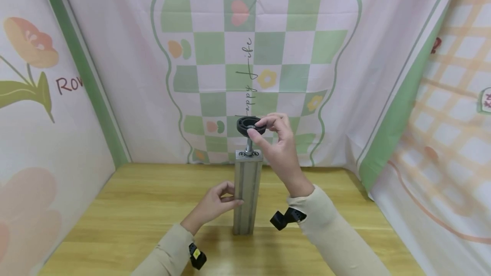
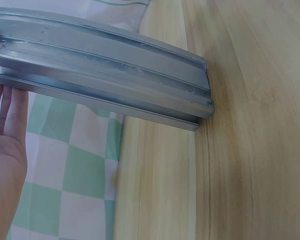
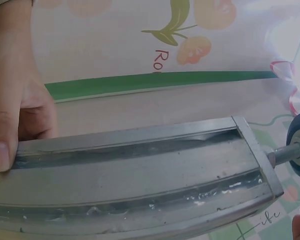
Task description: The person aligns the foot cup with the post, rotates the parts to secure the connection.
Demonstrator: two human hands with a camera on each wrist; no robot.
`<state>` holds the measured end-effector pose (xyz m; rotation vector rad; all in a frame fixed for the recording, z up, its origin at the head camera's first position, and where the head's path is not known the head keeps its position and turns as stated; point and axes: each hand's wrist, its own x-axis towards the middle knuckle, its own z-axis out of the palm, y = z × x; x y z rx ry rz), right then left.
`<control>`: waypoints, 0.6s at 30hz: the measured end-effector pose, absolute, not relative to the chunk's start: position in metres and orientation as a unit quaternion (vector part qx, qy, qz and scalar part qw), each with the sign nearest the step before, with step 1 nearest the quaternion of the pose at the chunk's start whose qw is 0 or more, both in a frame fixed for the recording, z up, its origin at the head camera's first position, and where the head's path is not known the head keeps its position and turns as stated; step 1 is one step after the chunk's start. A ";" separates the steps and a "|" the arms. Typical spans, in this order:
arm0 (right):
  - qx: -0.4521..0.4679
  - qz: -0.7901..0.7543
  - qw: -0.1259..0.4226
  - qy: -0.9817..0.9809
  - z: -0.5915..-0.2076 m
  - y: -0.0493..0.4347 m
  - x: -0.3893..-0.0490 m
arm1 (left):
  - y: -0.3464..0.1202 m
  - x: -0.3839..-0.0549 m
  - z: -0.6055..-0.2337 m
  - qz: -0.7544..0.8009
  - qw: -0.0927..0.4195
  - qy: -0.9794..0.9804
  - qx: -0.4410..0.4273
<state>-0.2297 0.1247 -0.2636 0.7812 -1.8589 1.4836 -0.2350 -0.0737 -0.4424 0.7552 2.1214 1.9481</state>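
Note:
A grey aluminium profile (image 1: 246,199) stands upright on the table, with lengthwise grooves down its sides. From the screwed end plate on its top (image 3: 250,150) rises a threaded metal stud (image 1: 249,147). A round black levelling foot (image 1: 241,128) with a hollow, ribbed face sits at the stud's upper end. My right hand (image 1: 279,142) pinches this foot at its right side between thumb and fingers. Lower down, my left hand (image 1: 215,202) grips the profile from the left, thumb on the near face and fingers behind. In the left wrist view the profile's bottom end (image 2: 205,95) meets the wood.
The wooden table (image 1: 153,208) runs back to a hanging cloth (image 1: 245,54) with green and white checks. Printed cloths also hang at the left (image 1: 30,139) and right (image 1: 441,139). Black wrist cameras sit on both sleeves.

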 end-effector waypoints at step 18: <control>0.335 0.573 0.218 -0.716 -0.259 0.125 -0.230 | -0.074 -0.235 -0.442 0.648 0.077 0.713 0.257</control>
